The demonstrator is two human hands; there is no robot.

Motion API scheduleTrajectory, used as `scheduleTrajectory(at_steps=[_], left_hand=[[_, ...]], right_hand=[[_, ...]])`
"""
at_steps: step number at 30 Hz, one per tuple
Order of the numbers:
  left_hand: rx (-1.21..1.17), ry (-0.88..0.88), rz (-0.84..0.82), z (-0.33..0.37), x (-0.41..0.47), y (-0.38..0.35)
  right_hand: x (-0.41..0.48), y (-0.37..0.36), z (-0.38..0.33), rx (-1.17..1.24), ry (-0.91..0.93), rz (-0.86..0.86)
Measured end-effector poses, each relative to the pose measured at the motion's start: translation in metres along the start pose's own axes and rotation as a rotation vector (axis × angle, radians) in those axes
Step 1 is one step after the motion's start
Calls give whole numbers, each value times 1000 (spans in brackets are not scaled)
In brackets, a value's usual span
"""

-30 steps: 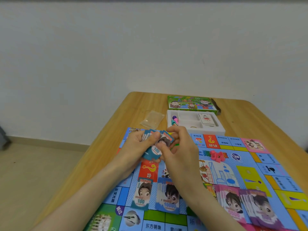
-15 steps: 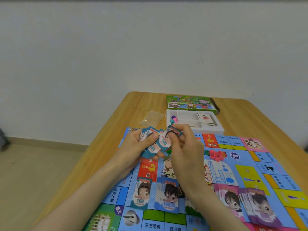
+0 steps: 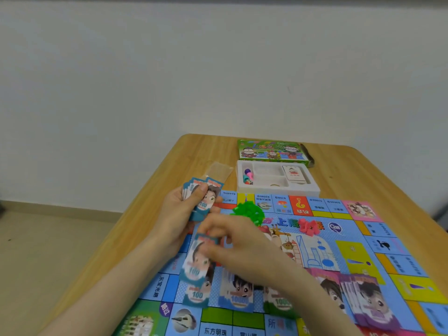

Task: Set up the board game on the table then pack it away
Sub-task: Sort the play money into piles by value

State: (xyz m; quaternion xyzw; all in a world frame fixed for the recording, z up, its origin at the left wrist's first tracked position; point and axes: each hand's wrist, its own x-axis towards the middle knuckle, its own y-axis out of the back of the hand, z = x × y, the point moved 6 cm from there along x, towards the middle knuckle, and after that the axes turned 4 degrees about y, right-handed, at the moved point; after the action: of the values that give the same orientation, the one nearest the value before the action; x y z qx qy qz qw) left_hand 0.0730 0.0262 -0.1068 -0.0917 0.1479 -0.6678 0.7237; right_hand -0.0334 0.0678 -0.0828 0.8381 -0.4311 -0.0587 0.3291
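My left hand (image 3: 178,215) grips a fan of blue notes (image 3: 202,198) at the board's (image 3: 344,251) far left edge. My right hand (image 3: 240,248) pinches one blue note (image 3: 195,260) over the 100 pile (image 3: 196,297) on the board's near left part. The white tray (image 3: 314,189) sits just beyond the board on the desk (image 3: 375,175).

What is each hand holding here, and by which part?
Left hand grips a stack of blue 100 notes around its middle, thumb across the front. Right hand pinches a single blue 100 note by its top end.
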Motion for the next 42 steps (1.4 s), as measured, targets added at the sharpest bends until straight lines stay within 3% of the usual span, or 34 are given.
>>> scheduleTrajectory(at_steps=[6,12,15,21,29,36,42], left_hand=[[60,-19,18,1,1,-1],[50,-1,16,-1,1,0],[35,10,23,-1,0,-1],[107,-35,34,2,0,2],[166,-29,-134,0,-4,-12],[150,43,-217,-5,-7,-19],[95,21,-179,-6,0,-15]], right_hand=[[-2,-17,4,-241,41,-146],[-1,-20,1,-447,123,-124],[-1,-12,0,-362,105,-2],[-5,22,15,-21,-67,509],[-8,28,13,178,-80,580],[-8,30,13,43,2,650],[-13,41,10,56,85,790]])
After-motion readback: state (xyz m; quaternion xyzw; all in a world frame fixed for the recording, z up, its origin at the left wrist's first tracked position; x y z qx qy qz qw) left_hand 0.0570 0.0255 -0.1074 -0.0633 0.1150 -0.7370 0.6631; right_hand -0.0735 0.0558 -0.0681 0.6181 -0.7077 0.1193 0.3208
